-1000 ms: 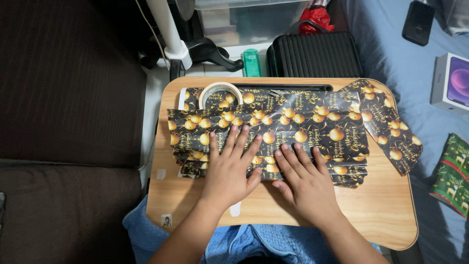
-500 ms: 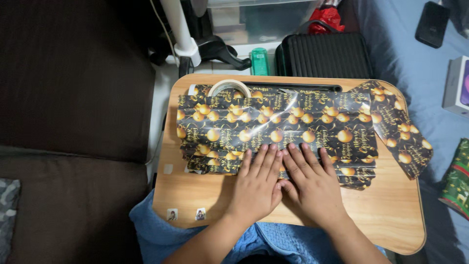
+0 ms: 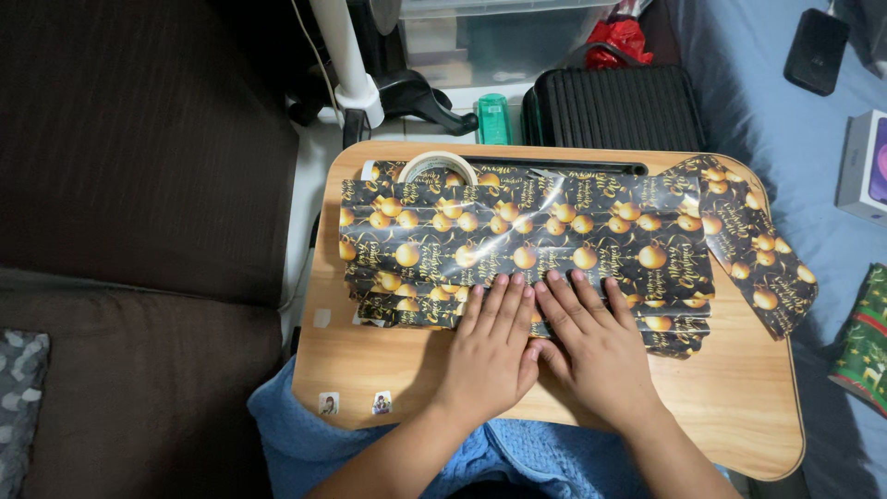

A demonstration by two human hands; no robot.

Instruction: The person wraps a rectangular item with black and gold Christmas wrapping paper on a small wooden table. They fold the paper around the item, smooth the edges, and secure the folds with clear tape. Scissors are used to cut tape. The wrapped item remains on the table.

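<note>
While the dark couch (image 3: 139,185) fills the left of the view, a narrow strip of pale floor separates it from the wooden bench (image 3: 739,407), whose left edge runs just beside that strip. Two small stickers (image 3: 355,403) sit near the bench's front left corner, on bare wood. A roll of tape (image 3: 436,166) lies at the back left, partly tucked under the wrapping paper (image 3: 517,231), a black sheet with gold baubles that spans most of the bench's width and is folded over in layers (several stacked edges show along its near side). Bare wood is visible in front of the paper on the left and across the front right corner.

The left hand (image 3: 492,356) lies flat, fingers extended and close together, palm down on the near edge of the paper; it grips nothing. The right hand (image 3: 596,351) lies just beside it, thumbs touching or nearly so, fingers slightly spread, likewise pressed flat on the paper's near edge and grasping nothing.

Behind the bench stand a green bottle (image 3: 493,118) and a black ribbed suitcase (image 3: 614,106). A loose strip of the same paper (image 3: 753,245) overhangs the bench's right edge. Beyond it lies the blue bed (image 3: 795,148), carrying a dark phone (image 3: 816,39) and a box (image 3: 867,166).
</note>
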